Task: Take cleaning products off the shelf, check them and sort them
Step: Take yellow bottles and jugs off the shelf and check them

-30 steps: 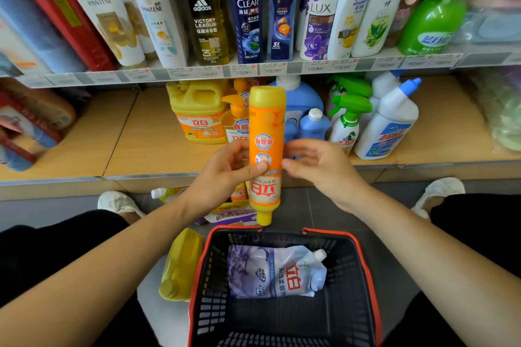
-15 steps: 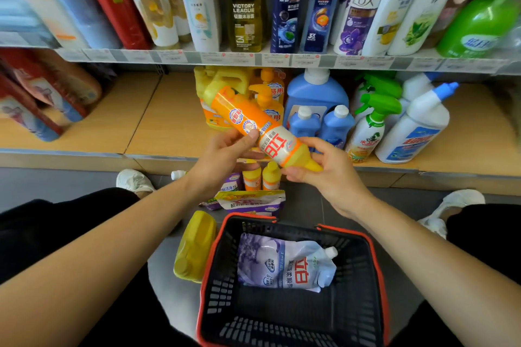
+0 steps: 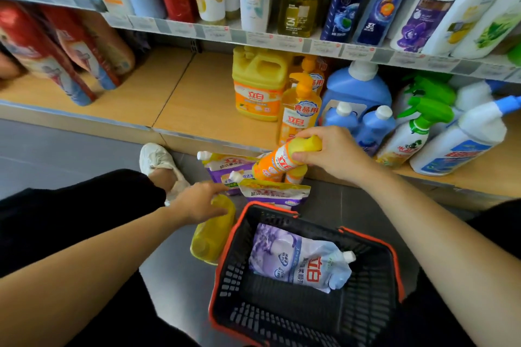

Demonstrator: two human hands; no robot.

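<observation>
The right hand point(image 3: 335, 153) grips the orange bottle point(image 3: 277, 162) round its yellow end. It holds the bottle tilted and low, just beyond the far edge of the basket point(image 3: 282, 315). The left hand point(image 3: 198, 201) has its fingers extended and holds nothing. It lies over the yellow bottle point(image 3: 211, 236) on the floor at the basket's left side; contact is unclear. A purple pouch point(image 3: 298, 259) lies inside the basket.
</observation>
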